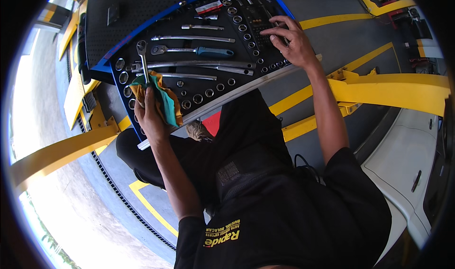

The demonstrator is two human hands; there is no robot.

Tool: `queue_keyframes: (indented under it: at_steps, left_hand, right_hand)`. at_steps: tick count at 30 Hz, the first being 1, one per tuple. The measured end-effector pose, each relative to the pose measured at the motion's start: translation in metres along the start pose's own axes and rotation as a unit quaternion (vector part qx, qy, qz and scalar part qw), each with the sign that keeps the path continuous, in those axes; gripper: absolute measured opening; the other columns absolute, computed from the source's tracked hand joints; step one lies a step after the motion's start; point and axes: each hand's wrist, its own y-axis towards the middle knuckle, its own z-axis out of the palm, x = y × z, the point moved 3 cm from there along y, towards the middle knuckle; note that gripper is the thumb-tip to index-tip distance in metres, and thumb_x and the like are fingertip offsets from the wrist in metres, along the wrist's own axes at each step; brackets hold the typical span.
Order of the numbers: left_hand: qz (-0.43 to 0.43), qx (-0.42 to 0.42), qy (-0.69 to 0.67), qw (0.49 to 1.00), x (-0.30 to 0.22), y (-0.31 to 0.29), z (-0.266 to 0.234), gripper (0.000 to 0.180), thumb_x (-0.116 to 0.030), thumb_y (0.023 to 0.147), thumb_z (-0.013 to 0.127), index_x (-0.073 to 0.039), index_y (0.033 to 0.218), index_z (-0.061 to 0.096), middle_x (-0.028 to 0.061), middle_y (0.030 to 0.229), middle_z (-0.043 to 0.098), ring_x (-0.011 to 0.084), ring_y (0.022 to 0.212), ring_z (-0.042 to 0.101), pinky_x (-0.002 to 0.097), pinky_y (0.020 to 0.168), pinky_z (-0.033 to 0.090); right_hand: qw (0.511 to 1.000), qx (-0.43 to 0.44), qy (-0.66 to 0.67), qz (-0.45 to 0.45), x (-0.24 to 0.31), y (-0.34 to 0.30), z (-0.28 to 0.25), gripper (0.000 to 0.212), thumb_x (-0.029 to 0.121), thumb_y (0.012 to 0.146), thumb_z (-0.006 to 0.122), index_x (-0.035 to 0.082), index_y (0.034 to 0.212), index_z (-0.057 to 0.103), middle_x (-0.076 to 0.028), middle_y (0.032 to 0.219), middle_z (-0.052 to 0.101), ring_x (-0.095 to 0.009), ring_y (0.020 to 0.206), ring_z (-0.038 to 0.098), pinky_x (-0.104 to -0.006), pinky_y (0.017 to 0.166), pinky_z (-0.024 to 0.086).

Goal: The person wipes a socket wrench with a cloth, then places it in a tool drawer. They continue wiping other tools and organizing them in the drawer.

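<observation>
My left hand [150, 115] is closed around the handle of a ratchet wrench [143, 60], its round head pointing away from me. A green and orange cloth [167, 103] is bunched in the same hand. Over the right side of an open tool drawer [151, 96], my right hand [293, 41] hovers with its fingers apart, near a panel of small bits [258, 22]. A second ratchet [194, 51] with a blue-grey grip lies in the black foam. Long metal bars [194, 39] rest beside it, and sockets [197, 98] line the edges.
The drawer belongs to a blue-edged tool cabinet with a black top [137, 8]. Yellow lift arms [388, 91] extend at right and left [66, 155]. A white car [403, 150] stands at the right. Yellow lines [336, 20] mark the grey floor.
</observation>
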Motion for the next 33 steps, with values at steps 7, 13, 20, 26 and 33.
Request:
queue_keyframes:
  at_steps: [7, 13, 20, 26, 33]
  left_hand:
    - [-0.019, -0.007, -0.057, 0.998, -0.002, -0.003, 0.006, 0.031, -0.021, 0.111, 0.066, 0.001, 0.133, 0.066, 0.0082, 0.112, 0.074, 0.013, 0.098, 0.072, 0.0277, 0.086, 0.058]
    - [0.053, -0.05, 0.084, 0.994, -0.014, -0.013, 0.021, 0.031, -0.021, 0.113, 0.063, 0.0, 0.136, 0.064, 0.0044, 0.112, 0.07, 0.009, 0.098, 0.064, 0.0253, 0.088, 0.052]
    - [0.082, -0.022, 0.12, 0.989, -0.022, -0.014, 0.022, 0.028, -0.019, 0.112, 0.065, 0.0, 0.134, 0.062, 0.0021, 0.108, 0.067, 0.0078, 0.093, 0.061, 0.0266, 0.085, 0.051]
    - [0.093, -0.031, 0.12, 0.988, -0.019, -0.012, 0.02, 0.027, -0.018, 0.11, 0.068, -0.001, 0.13, 0.062, 0.0007, 0.104, 0.065, 0.0072, 0.091, 0.06, 0.0267, 0.083, 0.05]
    - [0.065, -0.029, 0.096, 0.993, -0.013, -0.009, 0.011, 0.029, -0.024, 0.114, 0.064, -0.002, 0.131, 0.062, 0.0023, 0.1, 0.067, 0.0079, 0.082, 0.062, 0.0246, 0.075, 0.052]
  right_hand:
    - [1.0, 0.015, -0.02, -0.016, 0.008, 0.002, 0.001, 0.02, 0.021, 0.097, 0.078, 0.029, 0.114, 0.087, 0.001, 0.141, 0.067, -0.027, 0.122, 0.066, -0.0413, 0.109, 0.054]
    - [1.0, 0.005, -0.014, -0.005, 0.005, 0.002, 0.002, 0.018, 0.021, 0.097, 0.078, 0.027, 0.111, 0.087, 0.001, 0.14, 0.067, -0.026, 0.123, 0.065, -0.041, 0.109, 0.054]
    - [1.0, 0.009, 0.011, -0.001, -0.001, -0.001, 0.0, 0.016, 0.019, 0.094, 0.079, 0.023, 0.108, 0.087, 0.0, 0.138, 0.068, -0.025, 0.12, 0.065, -0.0407, 0.111, 0.051]
    - [1.0, 0.001, 0.022, 0.014, 0.004, 0.002, 0.001, 0.017, 0.017, 0.093, 0.079, 0.022, 0.106, 0.088, 0.0, 0.138, 0.067, -0.025, 0.119, 0.064, -0.0405, 0.111, 0.051]
    - [1.0, -0.001, 0.021, -0.013, 0.0, -0.003, -0.007, 0.014, 0.013, 0.086, 0.075, 0.015, 0.091, 0.088, 0.0, 0.131, 0.072, -0.023, 0.119, 0.065, -0.0394, 0.109, 0.052]
